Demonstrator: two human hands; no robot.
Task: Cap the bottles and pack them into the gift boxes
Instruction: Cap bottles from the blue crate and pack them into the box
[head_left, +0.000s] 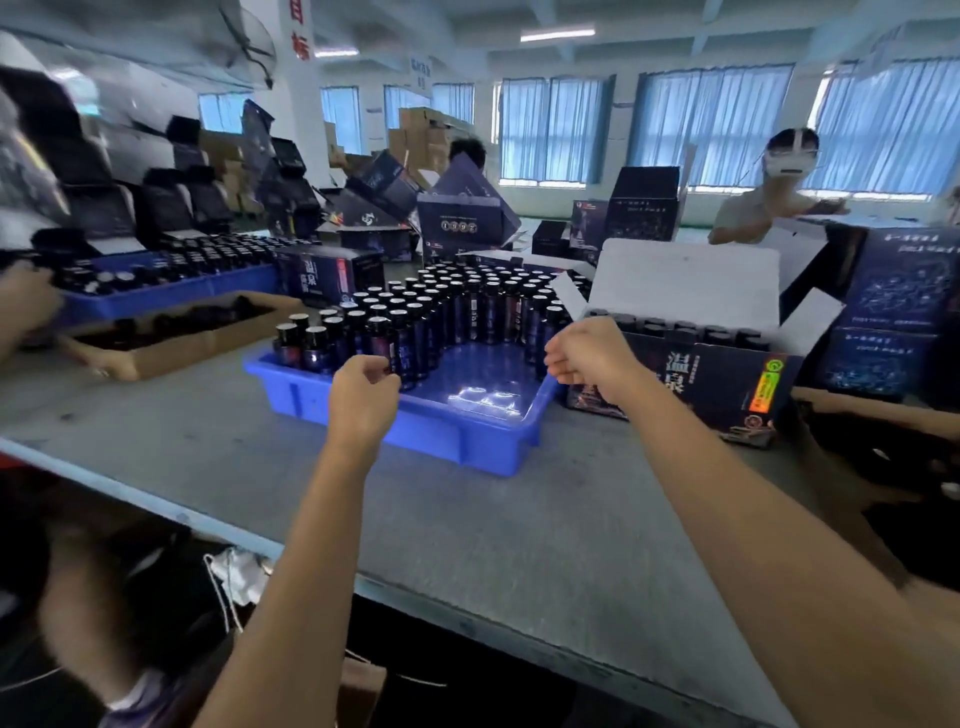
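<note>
Your left hand (363, 395), loosely curled and empty above the tabletop (519, 545), sits nearest the upright bottles (405, 338) at the blue tray's (415, 441) left front. Your right hand (587, 358), likewise curled and empty, hangs at the tray's right edge beside the gift box (727, 374).

The near right part of the blue tray (488, 447) is bare — bottles (441, 312) wall it behind and on the left, an open gift box (701, 374) stands just beside its right rim — and the grey table (519, 545) in front lies open.
</note>
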